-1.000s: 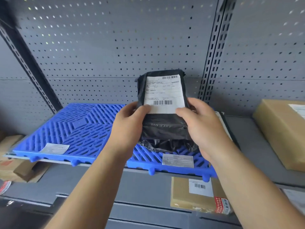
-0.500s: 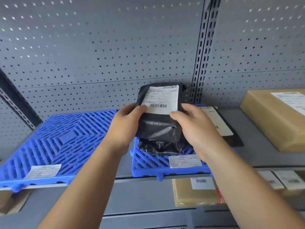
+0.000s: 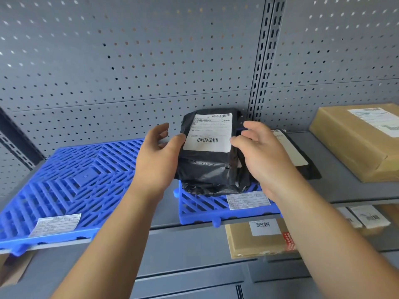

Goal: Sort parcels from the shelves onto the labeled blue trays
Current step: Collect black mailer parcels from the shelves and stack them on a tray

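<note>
1. Both my left hand and right hand had released their grip of half a second before, fingers spread loose.
2. Between them the black parcel rested on the right blue tray.
3. I judged this placement finished.

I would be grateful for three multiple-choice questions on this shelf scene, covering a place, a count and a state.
1. Where does the black plastic-wrapped parcel rest?
A. on the floor
B. hung on the pegboard
C. on the right-hand blue slatted plastic tray

2. How many blue trays lie on this shelf?
A. two
B. one
C. four

3. How are the left hand and right hand?
A. clenched into fists
B. open, fingers spread, either side of the parcel
C. holding scissors

Answers:
1 C: the parcel's lower edge sits on that tray.
2 A: the left-hand blue tray and the right-hand one are the only two.
3 B: the fingers are spread and wrap round nothing.
</note>
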Demonstrator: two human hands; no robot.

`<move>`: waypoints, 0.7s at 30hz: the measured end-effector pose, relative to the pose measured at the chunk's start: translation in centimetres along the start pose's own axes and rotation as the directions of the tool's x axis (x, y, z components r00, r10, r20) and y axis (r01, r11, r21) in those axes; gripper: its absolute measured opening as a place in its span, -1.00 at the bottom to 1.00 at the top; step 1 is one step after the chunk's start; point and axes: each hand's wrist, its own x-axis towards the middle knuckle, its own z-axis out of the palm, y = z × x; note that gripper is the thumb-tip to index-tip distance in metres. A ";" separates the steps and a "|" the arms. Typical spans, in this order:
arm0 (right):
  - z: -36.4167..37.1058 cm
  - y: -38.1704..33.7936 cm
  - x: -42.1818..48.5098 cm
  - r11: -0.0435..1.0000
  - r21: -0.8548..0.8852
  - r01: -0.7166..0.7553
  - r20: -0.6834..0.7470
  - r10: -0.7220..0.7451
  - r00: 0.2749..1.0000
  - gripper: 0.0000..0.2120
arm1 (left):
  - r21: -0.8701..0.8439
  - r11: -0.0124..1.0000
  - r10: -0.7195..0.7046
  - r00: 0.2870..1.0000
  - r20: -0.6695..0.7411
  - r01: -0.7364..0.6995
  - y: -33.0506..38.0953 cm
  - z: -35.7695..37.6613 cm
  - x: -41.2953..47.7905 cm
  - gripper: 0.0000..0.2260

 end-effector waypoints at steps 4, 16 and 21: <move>0.6 0.2 -0.3 0.999 -0.041 0.020 -0.033 -0.021 0.999 -0.52 | 0.071 0.994 0.079 0.997 -0.021 -0.077 -0.1 -0.5 0.0 -0.65; -1.9 0.4 -2.7 0.986 -0.148 0.082 -0.063 -0.093 0.994 -0.51 | 0.227 0.933 0.290 0.957 -0.023 -0.278 1.4 0.4 -2.0 -0.66; -6.2 0.7 -4.3 0.974 -0.196 0.114 -0.085 -0.133 0.987 -0.52 | 0.274 0.867 0.431 0.902 0.007 -0.416 3.1 3.7 -5.1 -0.67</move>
